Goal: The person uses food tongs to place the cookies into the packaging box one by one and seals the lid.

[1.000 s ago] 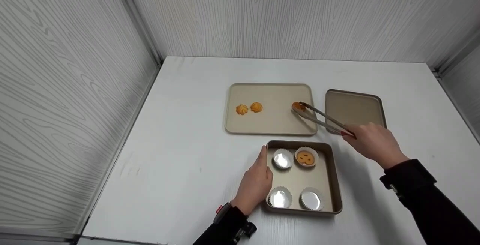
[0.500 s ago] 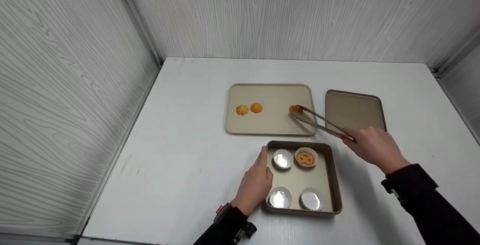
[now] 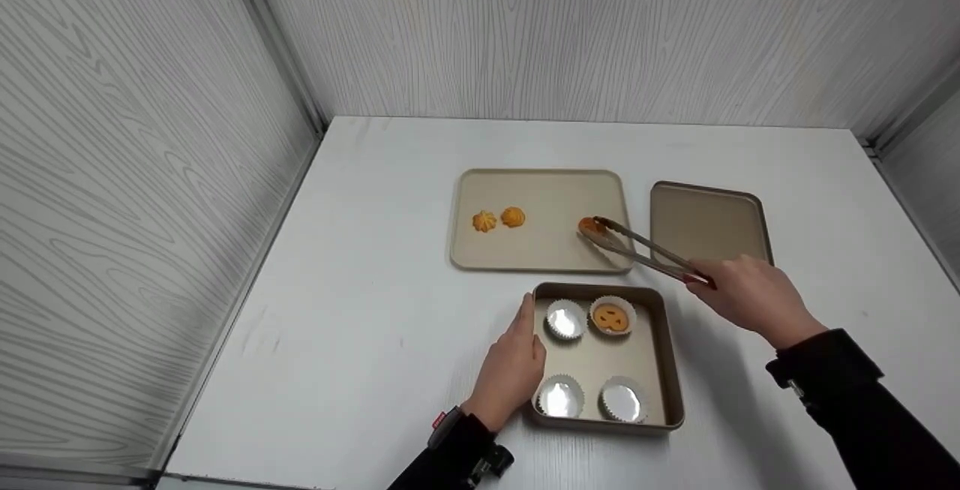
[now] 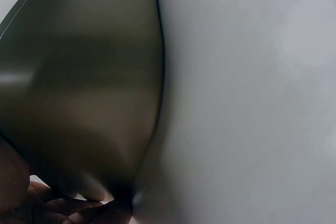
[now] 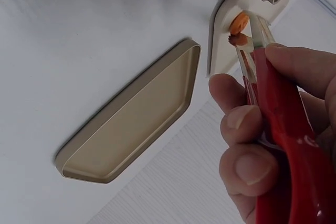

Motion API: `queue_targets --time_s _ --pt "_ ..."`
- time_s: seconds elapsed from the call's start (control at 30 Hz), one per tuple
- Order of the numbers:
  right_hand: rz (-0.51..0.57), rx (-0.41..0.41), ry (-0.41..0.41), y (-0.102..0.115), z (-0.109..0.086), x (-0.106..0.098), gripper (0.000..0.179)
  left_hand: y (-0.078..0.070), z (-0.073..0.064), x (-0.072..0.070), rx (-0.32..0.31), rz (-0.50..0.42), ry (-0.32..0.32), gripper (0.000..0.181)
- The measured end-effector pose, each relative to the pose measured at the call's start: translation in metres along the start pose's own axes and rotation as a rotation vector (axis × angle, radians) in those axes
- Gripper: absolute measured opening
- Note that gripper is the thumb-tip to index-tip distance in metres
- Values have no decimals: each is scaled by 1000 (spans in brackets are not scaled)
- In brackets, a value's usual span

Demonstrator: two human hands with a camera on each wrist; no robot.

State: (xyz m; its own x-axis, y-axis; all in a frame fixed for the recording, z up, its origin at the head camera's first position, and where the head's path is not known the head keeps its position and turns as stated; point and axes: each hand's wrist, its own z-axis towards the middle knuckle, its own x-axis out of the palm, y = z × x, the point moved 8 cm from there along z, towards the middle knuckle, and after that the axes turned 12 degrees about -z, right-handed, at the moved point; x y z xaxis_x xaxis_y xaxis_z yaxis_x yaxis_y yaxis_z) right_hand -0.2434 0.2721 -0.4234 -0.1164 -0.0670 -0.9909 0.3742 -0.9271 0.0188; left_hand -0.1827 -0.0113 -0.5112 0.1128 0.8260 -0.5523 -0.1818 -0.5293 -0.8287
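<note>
Head view: my right hand [image 3: 750,296] grips the tongs [image 3: 622,251], which reach ahead and left around the orange cookie [image 3: 589,225] at the right end of the big tray [image 3: 536,250]. My left hand [image 3: 508,370] holds the square tin [image 3: 598,355].

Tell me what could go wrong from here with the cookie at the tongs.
The right hand holds the tongs with the orange cookie right at their tips, so it might slip or crumble.

If it goes toward the box, the raised walls could catch the tongs.

One paper cup already holds a flat cookie; a nudge might disturb it, or shift the other cups.
</note>
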Motion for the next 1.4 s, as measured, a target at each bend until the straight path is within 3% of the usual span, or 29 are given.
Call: queue_targets --time_s 0.2,0.43,0.83,1.4 --pt "21 22 64 -4 2 2 20 -1 1 2 11 6 10 63" --pt "43 37 81 -8 4 3 24 -3 1 3 23 8 9 64" --pt "26 14 18 -3 7 1 18 2 1 3 -31 -9 25 65" --pt "-52 -12 -95 1 5 -4 16 4 2 4 -16 -35 12 63"
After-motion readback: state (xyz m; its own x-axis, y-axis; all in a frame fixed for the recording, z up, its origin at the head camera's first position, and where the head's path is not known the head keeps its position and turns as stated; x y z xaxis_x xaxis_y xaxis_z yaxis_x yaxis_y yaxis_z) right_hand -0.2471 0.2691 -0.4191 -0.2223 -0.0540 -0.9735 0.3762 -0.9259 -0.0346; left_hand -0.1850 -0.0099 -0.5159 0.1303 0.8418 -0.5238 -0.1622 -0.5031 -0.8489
